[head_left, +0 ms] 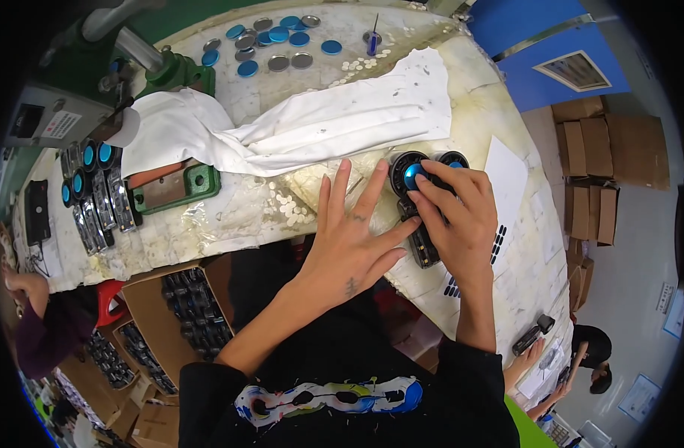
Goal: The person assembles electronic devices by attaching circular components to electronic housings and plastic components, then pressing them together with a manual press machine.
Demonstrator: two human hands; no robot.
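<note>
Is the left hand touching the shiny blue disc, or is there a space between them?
Apart. In the head view, the left hand stops short of the blue disc; part of the black ring shows between.

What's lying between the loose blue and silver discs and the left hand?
A rumpled white cloth lies between the blue and silver discs and the left hand, with tabletop showing on either side of it, in the head view.

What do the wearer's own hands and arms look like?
Left hand and right hand: no gloves or visible rings. Small dark marks on the left, near a finger base and toward the wrist. Forearms bare below black sleeves.
</note>
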